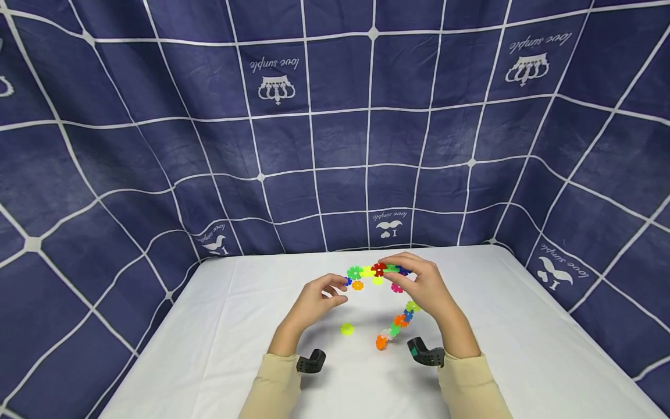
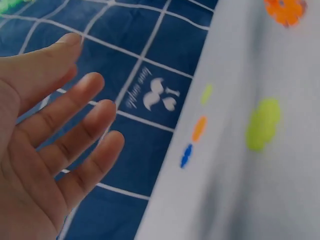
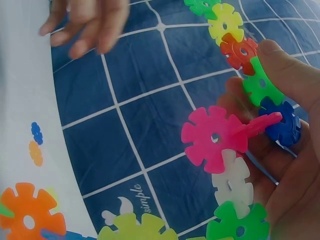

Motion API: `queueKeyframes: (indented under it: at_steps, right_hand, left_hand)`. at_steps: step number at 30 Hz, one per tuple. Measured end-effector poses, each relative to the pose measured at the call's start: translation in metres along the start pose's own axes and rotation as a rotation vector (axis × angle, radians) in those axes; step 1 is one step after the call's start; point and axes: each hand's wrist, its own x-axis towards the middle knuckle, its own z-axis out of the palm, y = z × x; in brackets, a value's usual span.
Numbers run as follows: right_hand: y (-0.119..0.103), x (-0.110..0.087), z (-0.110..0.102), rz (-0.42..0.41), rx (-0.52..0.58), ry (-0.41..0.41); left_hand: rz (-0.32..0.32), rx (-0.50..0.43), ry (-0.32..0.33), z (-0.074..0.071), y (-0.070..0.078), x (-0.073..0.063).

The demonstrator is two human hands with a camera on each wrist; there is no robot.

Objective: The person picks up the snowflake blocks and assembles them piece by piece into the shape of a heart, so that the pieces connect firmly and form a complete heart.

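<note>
My right hand (image 1: pixel 423 285) grips a chain of interlocking snowflake discs. In the right wrist view its thumb lies at a red disc (image 3: pixel 240 52) and a green disc (image 3: pixel 261 85), with fingers behind them. A green and a yellow disc (image 3: pixel 226 24) lead away from the red one. Past a blue disc (image 3: pixel 282 122), the chain turns through a pink disc (image 3: pixel 212 140) and a white disc (image 3: pixel 230 182). In the head view it curves down to an orange end disc (image 1: pixel 381 343). My left hand (image 1: pixel 318 298) holds nothing, its fingers apart and loosely bent, left of the chain's green end disc (image 1: pixel 355 272).
Loose discs lie on the white tabletop (image 1: pixel 220 337): a yellow-green one (image 1: pixel 347 329) nearer me, and a blue, an orange (image 1: pixel 358 286) and a yellow one (image 1: pixel 377 280) farther back. A dark blue checked curtain (image 1: pixel 335 145) surrounds the back and sides.
</note>
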Motion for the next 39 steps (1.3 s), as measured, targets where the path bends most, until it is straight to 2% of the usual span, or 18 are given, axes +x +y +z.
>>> queueKeyframes:
  at_steps: [4, 11, 15, 21, 27, 33, 39]
  right_hand:
    - [0.000, 0.000, -0.001, 0.008, -0.010, 0.004]
    - [0.001, 0.000, -0.001, 0.013, -0.011, 0.008]
    - [0.002, -0.001, -0.002, 0.020, -0.007, 0.007]
    - [0.003, -0.001, -0.002, 0.029, -0.006, 0.005]
    - [0.004, -0.001, -0.002, 0.026, -0.006, 0.011]
    - [0.005, -0.001, -0.001, 0.030, -0.011, 0.010]
    - [0.004, -0.001, -0.001, 0.029, -0.013, 0.013]
  left_hand:
    - [-0.026, 0.002, -0.075, 0.003, -0.016, 0.000]
    - [-0.018, -0.001, -0.263, 0.009, -0.036, -0.004]
    - [-0.063, 0.028, -0.320, 0.013, -0.043, -0.006]
    - [-0.081, 0.085, -0.354, 0.019, -0.049, -0.009]
    - [-0.081, 0.152, -0.346, 0.026, -0.053, -0.009]
    - [-0.083, 0.213, -0.336, 0.028, -0.051, -0.011]
    - [-0.079, 0.201, -0.335, 0.028, -0.049, -0.011]
